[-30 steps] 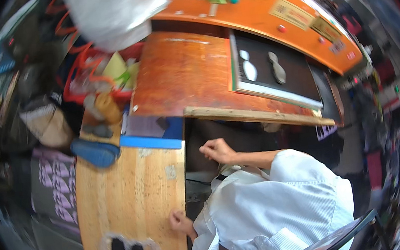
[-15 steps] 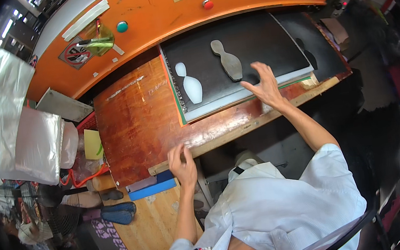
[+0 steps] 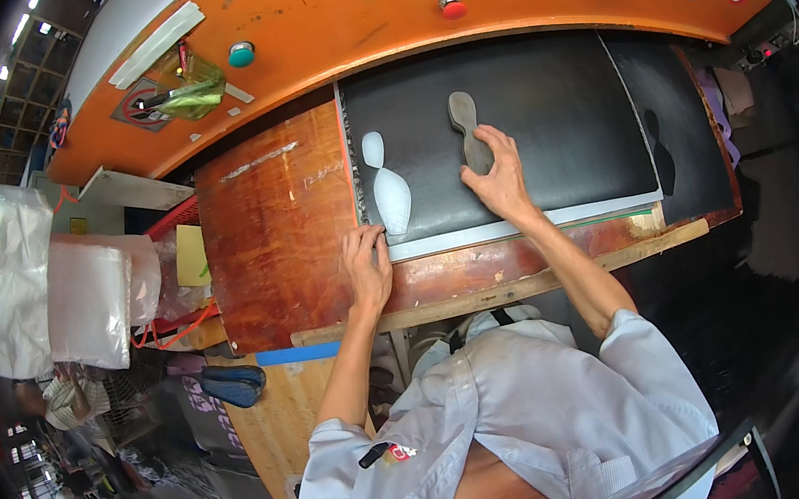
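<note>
While grey sole-shaped piece (image 3: 464, 116) extends beyond right grip (image 3: 498, 176), which clasps its near end, left grip (image 3: 367, 260) unclear.

The table (image 3: 274, 251) is of red-brown wood, with a pale wooden strip (image 3: 496, 294) along its front edge. On it lies a black sheet (image 3: 550, 129), which carries a grey sole-shaped piece (image 3: 471, 144) near a white sole shape (image 3: 393, 198).

Black sheet (image 3: 555, 128), grey-brown sole form (image 3: 465, 122), white patch (image 3: 393, 202), orange machine front (image 3: 340, 30), pale blue shirt (image 3: 529, 389), perhaps finely striped
</note>
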Motion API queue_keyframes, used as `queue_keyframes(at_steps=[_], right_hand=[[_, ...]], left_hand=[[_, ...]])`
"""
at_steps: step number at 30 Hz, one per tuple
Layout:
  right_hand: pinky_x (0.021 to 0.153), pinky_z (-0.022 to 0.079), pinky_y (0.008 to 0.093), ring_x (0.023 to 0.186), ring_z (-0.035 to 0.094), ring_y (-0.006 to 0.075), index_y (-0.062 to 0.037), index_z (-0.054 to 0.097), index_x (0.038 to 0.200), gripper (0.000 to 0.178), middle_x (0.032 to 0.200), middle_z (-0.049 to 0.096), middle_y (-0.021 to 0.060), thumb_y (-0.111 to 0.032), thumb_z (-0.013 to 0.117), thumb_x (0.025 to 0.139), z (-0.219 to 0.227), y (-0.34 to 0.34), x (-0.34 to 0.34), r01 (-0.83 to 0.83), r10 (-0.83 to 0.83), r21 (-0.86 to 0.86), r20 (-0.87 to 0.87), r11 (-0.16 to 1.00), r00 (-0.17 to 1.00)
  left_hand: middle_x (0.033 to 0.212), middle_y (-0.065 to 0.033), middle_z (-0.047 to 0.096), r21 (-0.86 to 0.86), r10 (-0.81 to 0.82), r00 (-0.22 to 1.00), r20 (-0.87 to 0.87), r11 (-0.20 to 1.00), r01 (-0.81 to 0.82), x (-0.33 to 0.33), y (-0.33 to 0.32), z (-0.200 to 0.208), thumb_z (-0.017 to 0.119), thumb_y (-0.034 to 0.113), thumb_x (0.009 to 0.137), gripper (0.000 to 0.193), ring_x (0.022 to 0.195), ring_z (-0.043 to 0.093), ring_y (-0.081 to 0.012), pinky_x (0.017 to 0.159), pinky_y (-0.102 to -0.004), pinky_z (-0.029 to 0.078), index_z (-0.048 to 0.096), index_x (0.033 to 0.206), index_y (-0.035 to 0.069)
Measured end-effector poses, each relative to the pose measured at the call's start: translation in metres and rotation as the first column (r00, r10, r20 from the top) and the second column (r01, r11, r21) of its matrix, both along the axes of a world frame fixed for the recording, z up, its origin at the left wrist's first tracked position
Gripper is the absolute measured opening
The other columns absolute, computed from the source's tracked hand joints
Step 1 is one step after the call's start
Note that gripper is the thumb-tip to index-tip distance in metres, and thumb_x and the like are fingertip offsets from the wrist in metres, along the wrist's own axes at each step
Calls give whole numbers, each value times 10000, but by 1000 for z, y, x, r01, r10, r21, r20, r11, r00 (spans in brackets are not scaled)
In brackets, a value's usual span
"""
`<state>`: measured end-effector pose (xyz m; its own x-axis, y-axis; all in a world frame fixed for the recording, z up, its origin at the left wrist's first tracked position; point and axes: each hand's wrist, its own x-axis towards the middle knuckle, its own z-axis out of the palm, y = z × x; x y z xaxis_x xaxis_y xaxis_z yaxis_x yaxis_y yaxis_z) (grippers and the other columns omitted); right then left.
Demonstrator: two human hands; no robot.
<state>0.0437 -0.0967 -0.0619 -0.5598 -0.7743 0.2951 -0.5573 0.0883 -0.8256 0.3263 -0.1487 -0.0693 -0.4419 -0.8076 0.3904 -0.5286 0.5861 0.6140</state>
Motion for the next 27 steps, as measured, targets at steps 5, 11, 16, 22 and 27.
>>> queue_keyframes(at_steps=[5, 11, 16, 22, 27], right_hand=[[1167, 413, 475, 1359, 485, 412, 71, 595, 1317, 614, 1479, 529, 234, -107, 789, 763, 10, -2, 43, -159, 159, -19, 1, 987, 987], [1134, 428, 495, 1332, 501, 427, 57, 589, 1335, 622, 1481, 535, 234, -113, 793, 772, 3, -31, 76, -116, 118, 32, -69, 993, 991], [1125, 414, 530, 1334, 463, 456, 57, 548, 1350, 638, 1485, 498, 257, -81, 781, 773, 1, -40, 78, -107, 114, 63, -121, 992, 986], [1118, 417, 529, 1329, 465, 454, 45, 531, 1368, 647, 1494, 483, 258, -79, 779, 784, 0, -44, 79, -99, 107, 85, -91, 991, 990], [1120, 415, 521, 1329, 467, 451, 47, 526, 1370, 644, 1498, 481, 254, -96, 792, 802, 6, -58, 74, -91, 100, 89, -103, 992, 990]], left_hand=[[1068, -156, 665, 26, 2, 999, -41, 1000, -1, -1, -4, -1, 702, -21, 902, 163, 1033, 619, -357, 918, -437, 499, 726, 1058, 17], [1080, -155, 659, 66, 0, 998, -55, 998, 4, -2, -8, -1, 707, -45, 882, 186, 1026, 613, -356, 901, -443, 505, 725, 1058, 13], [1076, -156, 658, 75, 5, 998, -69, 997, 0, -4, -11, 2, 700, -50, 879, 201, 1016, 612, -354, 892, -444, 508, 730, 1068, 11], [1089, -158, 662, 132, 15, 995, -97, 991, -2, -4, -13, 4, 691, -51, 889, 208, 1018, 619, -353, 885, -438, 512, 732, 1086, 0], [1070, -160, 677, 113, 88, 992, -91, 991, -78, 17, 20, 6, 702, -31, 891, 181, 962, 644, -356, 861, -440, 523, 737, 1067, -8]])
